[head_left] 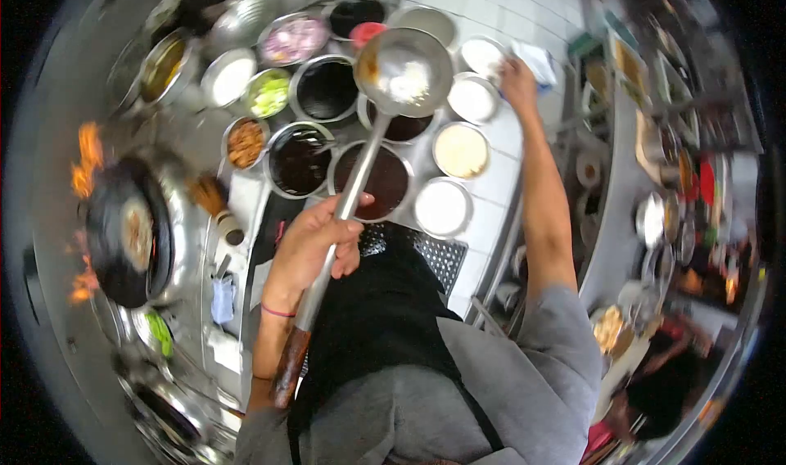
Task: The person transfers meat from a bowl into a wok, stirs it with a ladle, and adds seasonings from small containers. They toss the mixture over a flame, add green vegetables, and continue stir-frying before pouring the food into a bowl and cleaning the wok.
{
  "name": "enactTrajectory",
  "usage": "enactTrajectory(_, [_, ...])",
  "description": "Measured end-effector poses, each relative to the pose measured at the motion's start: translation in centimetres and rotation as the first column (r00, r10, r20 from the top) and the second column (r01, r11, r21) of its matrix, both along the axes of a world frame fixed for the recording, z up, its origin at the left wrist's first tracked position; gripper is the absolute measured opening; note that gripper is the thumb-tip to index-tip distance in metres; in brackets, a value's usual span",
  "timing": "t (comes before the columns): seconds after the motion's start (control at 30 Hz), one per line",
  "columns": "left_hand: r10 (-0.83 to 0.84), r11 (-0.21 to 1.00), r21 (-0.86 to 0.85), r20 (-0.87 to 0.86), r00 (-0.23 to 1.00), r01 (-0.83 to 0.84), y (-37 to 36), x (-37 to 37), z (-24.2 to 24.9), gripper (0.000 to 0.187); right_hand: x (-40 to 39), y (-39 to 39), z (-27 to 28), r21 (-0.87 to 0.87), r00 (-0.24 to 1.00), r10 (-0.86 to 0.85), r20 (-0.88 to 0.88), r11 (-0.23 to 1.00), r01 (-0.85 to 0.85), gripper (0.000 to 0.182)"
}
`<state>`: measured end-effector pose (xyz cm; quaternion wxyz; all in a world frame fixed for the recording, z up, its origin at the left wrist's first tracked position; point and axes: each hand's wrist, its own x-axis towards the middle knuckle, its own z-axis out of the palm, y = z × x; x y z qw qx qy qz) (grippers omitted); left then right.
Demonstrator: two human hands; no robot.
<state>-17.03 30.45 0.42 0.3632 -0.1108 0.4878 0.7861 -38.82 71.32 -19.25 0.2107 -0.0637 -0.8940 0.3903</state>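
My left hand (pixel 315 248) is wrapped round the metal shaft of a long ladle (pixel 407 74) with a wooden handle end. White powder and a brownish smear lie in the ladle's round bowl, which is over the dark sauce pots. To the right, my right hand (pixel 518 82) reaches out to the edge of a bowl of white powder (pixel 483 56); its fingertips are blurred and partly hidden. A white and blue cloth or packet (pixel 536 62) lies just beyond that hand. Nearer me stand another white-filled bowl (pixel 472 98) and a bowl of cream-coloured contents (pixel 461 151).
At left, a black wok (pixel 127 232) with food in it sits amid flames (pixel 85 160). A brush (pixel 217 211) lies beside it. Bowls of chopped pink onion (pixel 295 39), green pieces (pixel 268 92) and brown pieces (pixel 246 142) surround the sauces. A steel shelf (pixel 606 219) runs along the right.
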Motion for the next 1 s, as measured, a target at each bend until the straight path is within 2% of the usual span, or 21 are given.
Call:
enactTrajectory(0.07, [0.080, 0.993, 0.093, -0.028, 0.996, -0.077, -2.1, 1.5, 1.1, 0.040, 0.2, 2.0, -1.9, 0.038, 1.000, -0.015, 0.020, 0.999, 0.014, 0.038])
enactTrajectory(0.1, [0.144, 0.986, 0.092, -0.031, 0.989, -0.140, -3.0, 2.1, 1.8, 0.040, 1.5, 1.1, -0.4, -0.229, 0.998, 0.025, 0.056, 0.973, -0.012, 0.043])
enactTrajectory(0.17, [0.253, 0.964, 0.099, -0.083, 0.964, -0.245, -5.2, 3.1, 2.3, 0.040, 2.3, 1.2, 2.4, -0.184, 0.948, 0.047, 0.315, 0.983, 0.013, 0.065])
enactTrajectory(0.2, [0.307, 0.948, 0.128, -0.112, 0.945, -0.293, -6.3, 3.6, 2.1, 0.038, 4.0, -1.1, 4.7, -0.361, 0.983, 0.141, 0.115, 0.928, -0.091, 0.069])
enactTrajectory(0.23, [0.363, 0.928, 0.142, -0.121, 0.924, -0.345, -7.5, 3.8, 1.8, 0.037, 3.7, -0.1, 4.6, 0.087, 0.989, -0.106, 0.103, 0.991, 0.097, 0.071])
enactTrajectory(0.27, [0.409, 0.908, 0.152, -0.127, 0.904, -0.390, -8.4, 4.1, 1.7, 0.035, 2.5, 3.9, 1.4, 0.409, 0.980, -0.044, -0.196, 0.904, 0.122, 0.068])
enactTrajectory(0.3, [0.455, 0.888, 0.147, -0.137, 0.880, -0.436, -9.9, 4.3, 1.2, 0.034, 3.9, 2.0, 3.7, 0.462, 0.968, -0.095, -0.233, 0.865, 0.196, 0.065])
enactTrajectory(0.33, [0.496, 0.866, 0.148, -0.146, 0.856, -0.477, -10.9, 4.3, 1.0, 0.033, 5.4, -1.4, 6.4, 0.045, 0.992, -0.079, -0.103, 0.995, 0.084, 0.064])
enactTrajectory(0.37, [0.558, 0.829, 0.138, -0.151, 0.816, -0.542, -12.1, 4.5, 1.1, 0.032, 7.0, -4.8, 8.9, -0.083, 0.997, -0.076, 0.034, 0.993, 0.079, 0.058])
enactTrajectory(0.4, [0.594, 0.804, 0.159, -0.159, 0.788, -0.574, -13.1, 4.5, 0.6, 0.032, 7.2, -6.5, 8.0, -0.081, 0.986, 0.094, -0.137, 0.991, -0.106, 0.045])
enactTrajectory(0.43, [0.662, 0.749, 0.169, -0.169, 0.730, -0.641, -14.2, 4.4, -0.1, 0.030, 10.7, -13.9, 12.6, -0.236, 0.973, 0.232, 0.010, 0.946, -0.223, 0.042])
enactTrajectory(0.53, [0.769, 0.637, 0.148, -0.197, 0.608, -0.757, -17.2, 4.2, -1.4, 0.026, 17.5, -29.0, 14.0, -0.422, 0.813, 0.535, 0.228, 0.807, -0.413, 0.042])
enactTrajectory(0.57, [0.813, 0.575, 0.178, -0.239, 0.531, -0.799, -18.2, 3.8, -2.7, 0.023, 19.6, -34.5, 14.8, -0.643, 0.600, 0.797, 0.069, 0.496, -0.584, 0.048])
enactTrajectory(0.6, [0.848, 0.512, 0.208, -0.276, 0.452, -0.833, -19.2, 3.5, -3.9, 0.020, 21.8, -39.1, 15.6, -0.739, 0.449, 0.883, 0.139, 0.394, -0.547, 0.053])
enactTrajectory(0.67, [0.874, 0.447, 0.228, -0.316, 0.369, -0.865, -21.4, 3.6, -4.6, 0.015, 24.2, -45.5, 13.0, -0.955, 0.291, 0.955, 0.060, 0.140, -0.262, 0.054])
enactTrajectory(0.73, [0.861, 0.432, 0.164, -0.369, 0.351, -0.887, -23.8, 4.0, -5.3, 0.029, 25.5, -50.3, 14.8, -0.997, 0.009, 1.000, 0.001, 0.000, 0.074, 0.049])
enactTrajectory(0.8, [0.857, 0.407, 0.185, -0.415, 0.305, -0.894, -27.3, 4.4, -6.1, 0.029, 24.9, -53.8, 15.9, -0.990, 0.046, 0.989, 0.140, 0.139, 0.025, 0.040])
enactTrajectory(0.87, [0.689, 0.479, -0.057, -0.593, 0.416, -0.876, -30.2, 6.0, -6.5, 0.032, 22.7, -56.1, 14.5, -0.929, -0.082, 0.986, 0.145, 0.108, -0.353, 0.035])
enactTrajectory(0.9, [0.532, 0.416, -0.256, -0.710, 0.462, -0.873, -31.7, 6.4, -8.0, 0.035, 23.2, -58.0, 15.1, -0.906, 0.009, 0.983, 0.183, 0.172, -0.386, 0.034])
enactTrajectory(0.93, [0.540, 0.401, -0.246, -0.714, 0.444, -0.883, -32.5, 7.1, -9.5, 0.035, 23.1, -59.1, 14.5, -0.902, -0.006, 0.983, 0.183, 0.166, -0.399, 0.034])
enactTrajectory(1.0, [0.096, -0.229, -0.484, -0.875, 0.475, -0.845, -33.0, 9.9, -8.4, 0.029, 21.9, -61.4, 10.8, -0.643, 0.072, 0.966, 0.248, 0.220, -0.734, 0.042])
